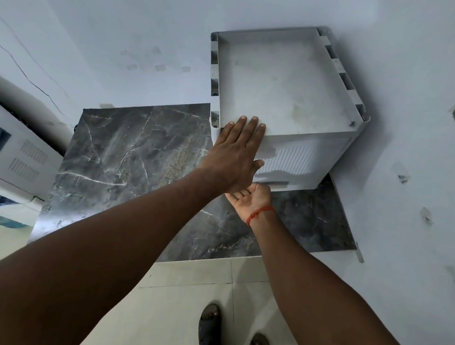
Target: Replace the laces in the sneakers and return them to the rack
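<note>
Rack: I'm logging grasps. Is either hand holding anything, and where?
Nothing is gripped. The left hand lies flat on the top front edge of the rack; the right hand, palm up, sits at its lower front edge.

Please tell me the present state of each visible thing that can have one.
white rack: upright on the marble slab, top tray bare.
marble slab: lying flat, against the wall.
left grip: flat, fingers straight, resting on the white rack's top front edge.
right grip: palm up at the rack's lower front edge, fingers partly hidden.
red thread: tied round the right wrist.
</note>
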